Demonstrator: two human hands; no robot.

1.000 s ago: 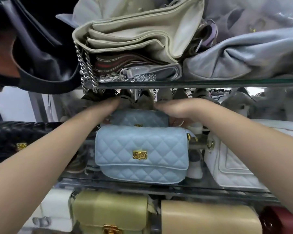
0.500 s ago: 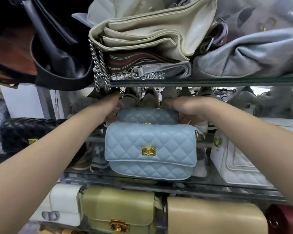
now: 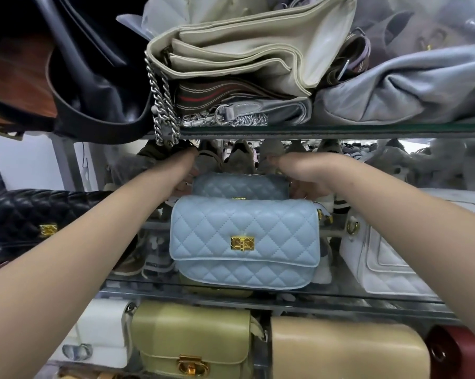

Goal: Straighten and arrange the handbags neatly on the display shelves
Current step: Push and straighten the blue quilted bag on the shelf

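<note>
A light blue quilted handbag [image 3: 244, 242] with a gold clasp stands at the front of the middle glass shelf [image 3: 258, 295]. Directly behind it is a darker blue quilted handbag [image 3: 240, 186], mostly hidden. My left hand [image 3: 183, 170] grips that rear bag's left end and my right hand [image 3: 299, 173] grips its right end, both reaching under the upper shelf. A black quilted bag [image 3: 36, 217] sits at the left, a white quilted bag [image 3: 389, 258] at the right.
The upper glass shelf [image 3: 340, 129] carries a cream bag [image 3: 244, 50], a grey bag [image 3: 408, 88] and a hanging silver chain [image 3: 162, 105]; a black bag [image 3: 94, 77] is at the upper left. Below stand an olive bag [image 3: 192, 340], a tan bag [image 3: 345, 351] and a white one [image 3: 102, 332].
The view has shifted so the shelves sit further right in frame. Both hands stay on the ends of the rear blue bag, which shows slightly more above the front bag.
</note>
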